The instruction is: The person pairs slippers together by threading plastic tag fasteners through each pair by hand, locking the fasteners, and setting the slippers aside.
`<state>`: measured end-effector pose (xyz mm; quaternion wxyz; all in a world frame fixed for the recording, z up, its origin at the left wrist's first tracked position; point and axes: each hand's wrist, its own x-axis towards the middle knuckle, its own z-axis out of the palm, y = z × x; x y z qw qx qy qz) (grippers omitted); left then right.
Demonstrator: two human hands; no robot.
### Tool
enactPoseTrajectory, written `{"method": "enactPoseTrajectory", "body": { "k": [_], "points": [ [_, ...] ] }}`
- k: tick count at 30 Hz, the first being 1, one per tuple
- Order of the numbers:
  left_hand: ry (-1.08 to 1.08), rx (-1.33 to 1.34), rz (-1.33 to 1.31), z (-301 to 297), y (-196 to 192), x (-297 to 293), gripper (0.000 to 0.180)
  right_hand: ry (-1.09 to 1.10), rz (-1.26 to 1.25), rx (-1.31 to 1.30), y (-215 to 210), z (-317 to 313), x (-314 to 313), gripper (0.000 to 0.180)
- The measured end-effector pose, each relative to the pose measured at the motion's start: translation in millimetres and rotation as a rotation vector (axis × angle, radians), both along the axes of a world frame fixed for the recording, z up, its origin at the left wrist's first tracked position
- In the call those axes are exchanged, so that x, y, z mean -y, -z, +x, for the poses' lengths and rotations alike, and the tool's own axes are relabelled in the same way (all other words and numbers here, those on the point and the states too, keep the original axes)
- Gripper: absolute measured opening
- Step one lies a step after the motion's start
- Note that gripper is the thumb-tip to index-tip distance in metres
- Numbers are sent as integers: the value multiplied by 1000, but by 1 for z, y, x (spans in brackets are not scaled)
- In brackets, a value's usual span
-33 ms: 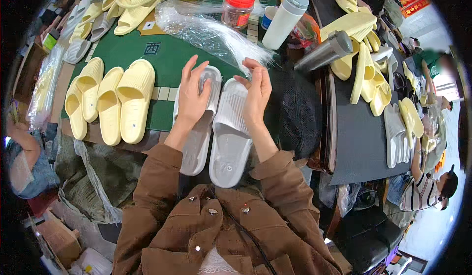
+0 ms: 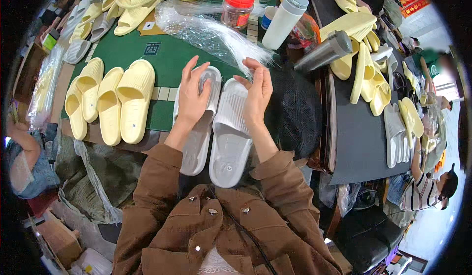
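A pair of grey ribbed slide slippers lies side by side in front of me, toes pointing away. My left hand [image 2: 192, 98] is over the strap of the left slipper [image 2: 194, 149], fingers spread and thumb apart. Beside the strap of the right slipper [image 2: 229, 152] is my right hand [image 2: 256, 93], its fingers curved and thumb apart, with nothing visible in it. Whether either hand touches a slipper is hard to tell. Just beyond the right fingertips lies a bundle of thin clear plastic strands [image 2: 216, 34].
Pale yellow slippers [image 2: 135, 100] stand at left on the green table mat [image 2: 132, 49]. A white bottle [image 2: 286, 22], a red-lidded jar [image 2: 237, 12] and a steel tumbler [image 2: 324, 51] stand ahead and right. More slippers lie on the dark table [image 2: 361, 142], where other people work.
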<state>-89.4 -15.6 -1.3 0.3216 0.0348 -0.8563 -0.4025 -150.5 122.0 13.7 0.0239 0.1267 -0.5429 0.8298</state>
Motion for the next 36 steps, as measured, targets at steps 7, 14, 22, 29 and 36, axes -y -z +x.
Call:
{"method": "enactPoseTrajectory", "body": {
  "k": [7, 14, 22, 29, 36],
  "points": [
    [27, -9, -39, -3, 3, -1, 32, -50, -164, 67, -21, 27, -19, 30],
    [42, 34, 44, 0, -6, -3, 24, 153, 95, 22, -56, 50, -98, 30],
    [72, 57, 75, -2, -5, -6, 21, 647, 535, -36, -81, 48, -229, 30],
    [52, 27, 52, -1, 1, 0, 20, 604, 1123, -275, -72, -22, -275, 34],
    [69, -3, 35, -2, 2, -1, 18, 719, 1516, -300, -43, -86, -268, 58]
  ]
}}
